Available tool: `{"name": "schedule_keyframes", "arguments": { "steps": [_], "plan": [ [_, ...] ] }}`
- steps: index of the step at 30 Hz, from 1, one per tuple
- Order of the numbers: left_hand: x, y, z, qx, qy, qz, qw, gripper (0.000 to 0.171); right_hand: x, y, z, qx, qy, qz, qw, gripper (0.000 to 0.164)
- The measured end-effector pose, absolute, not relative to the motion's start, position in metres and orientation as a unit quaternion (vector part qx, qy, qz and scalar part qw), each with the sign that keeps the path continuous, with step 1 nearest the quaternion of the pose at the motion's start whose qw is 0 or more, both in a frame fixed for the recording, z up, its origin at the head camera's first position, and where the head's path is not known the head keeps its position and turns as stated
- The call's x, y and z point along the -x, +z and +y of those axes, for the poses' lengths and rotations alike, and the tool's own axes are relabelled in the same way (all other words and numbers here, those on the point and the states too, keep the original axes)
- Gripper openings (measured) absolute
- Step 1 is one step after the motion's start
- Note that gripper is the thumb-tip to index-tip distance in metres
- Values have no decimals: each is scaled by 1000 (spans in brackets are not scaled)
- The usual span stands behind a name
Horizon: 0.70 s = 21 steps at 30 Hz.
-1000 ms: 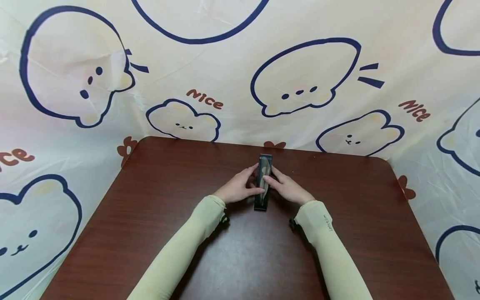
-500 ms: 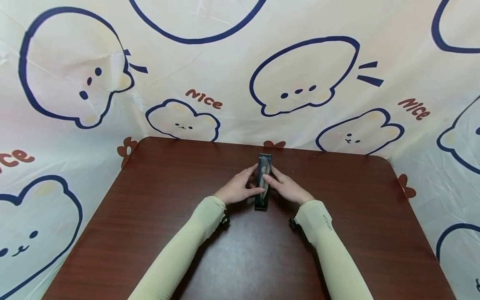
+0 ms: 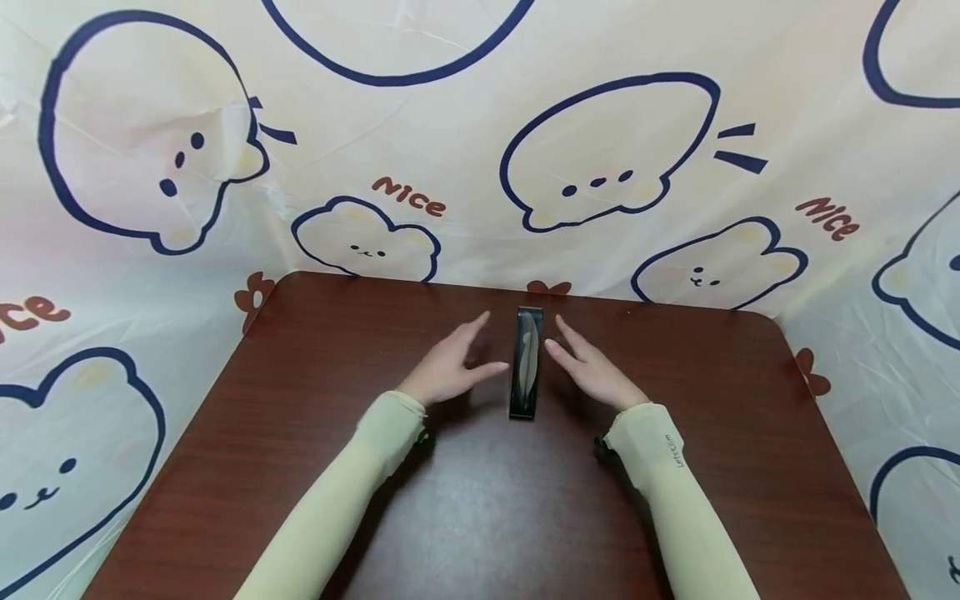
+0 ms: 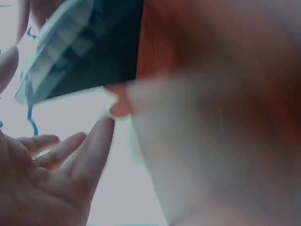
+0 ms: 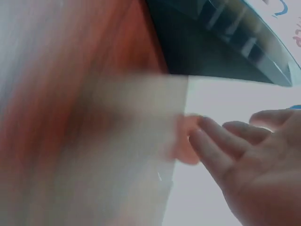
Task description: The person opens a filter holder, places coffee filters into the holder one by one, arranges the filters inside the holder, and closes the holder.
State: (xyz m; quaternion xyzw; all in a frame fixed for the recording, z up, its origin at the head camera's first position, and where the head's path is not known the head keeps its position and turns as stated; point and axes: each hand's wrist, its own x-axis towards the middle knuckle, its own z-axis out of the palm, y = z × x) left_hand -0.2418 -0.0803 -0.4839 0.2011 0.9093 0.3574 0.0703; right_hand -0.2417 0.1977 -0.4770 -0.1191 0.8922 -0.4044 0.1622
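Observation:
A long, narrow dark box (image 3: 527, 362) lies on the table, its long side running away from me. A pale leaf-shaped form shows along its glossy top; whether it is printed or inside I cannot tell. Left of the box, my left hand (image 3: 450, 364) is apart from it with fingers and thumb spread. My right hand (image 3: 595, 368) stands off its right side, fingers extended and holding nothing. The left wrist view shows the box (image 4: 106, 59) beyond my left hand (image 4: 54, 179). In the right wrist view the box (image 5: 202, 49) is above my right hand (image 5: 258, 160).
The brown wooden table (image 3: 480, 517) has rounded far corners. A pale cloth (image 3: 465, 142) with blue cartoon outlines hangs behind it and along both sides. Both forearms wear light sleeves (image 3: 330, 500).
Both hands have let go of the box and drawn apart, the left one leftward and the right one rightward. The box stays in the same place on the table.

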Motion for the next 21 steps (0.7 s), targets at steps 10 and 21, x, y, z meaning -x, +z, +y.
{"name": "schedule_keyframes", "arguments": {
  "steps": [10,21],
  "plan": [
    [232,-449,-175,-176,219,949,-142,81,233,-454,255,144,-200,966,-78,64],
    [200,-438,-257,-97,132,970,-182,83,209,-434,316,62,-120,981,-142,81]
  ]
}}
